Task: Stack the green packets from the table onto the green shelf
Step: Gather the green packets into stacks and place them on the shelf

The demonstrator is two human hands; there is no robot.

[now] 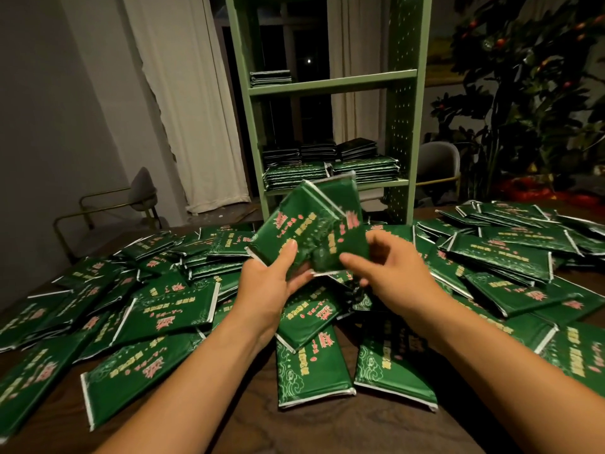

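A small bundle of green packets (314, 221) is lifted above the table, tilted, in front of the green shelf (330, 85). My left hand (271, 280) grips its lower left edge, thumb on top. My right hand (386, 267) holds the lower right side, thumb across the front. Many more green packets (170, 306) lie scattered over the dark wooden table (376, 427). On the lower shelf board stand several stacks of packets (330, 168). One short stack (270, 78) sits on the board above.
A grey chair with a gold frame (131, 204) stands at the left beyond the table, another chair (438, 162) right of the shelf. White curtains (190, 109) hang behind. A dark plant with red fruit (530, 77) fills the right back corner.
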